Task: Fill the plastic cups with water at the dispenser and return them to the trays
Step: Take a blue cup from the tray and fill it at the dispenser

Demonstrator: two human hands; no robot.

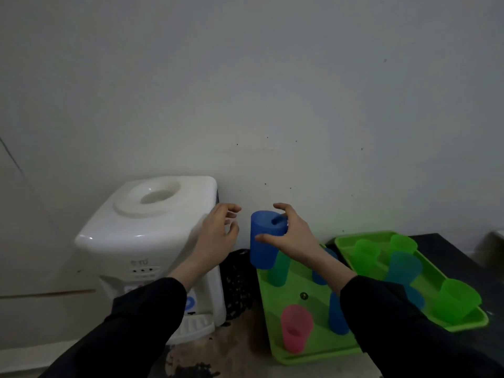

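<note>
White plastic, the dispenser [147,241] stands at the left against a pale wall [272,105]. The left hand [218,233] hovers by its right edge, fingers loosely curled, holding nothing. A small gap separates it from the blue cup [263,246], which is in the air over the far left corner of the near tray [275,336]. The cup's long axis is nearly upright; which end is up I cannot tell. The right hand [291,236] grips it, thumb on the side, fingers over the top. Further right, a second tray [463,323] lies on a dark counter [450,246]. Both trays carry cups [403,268].
</note>
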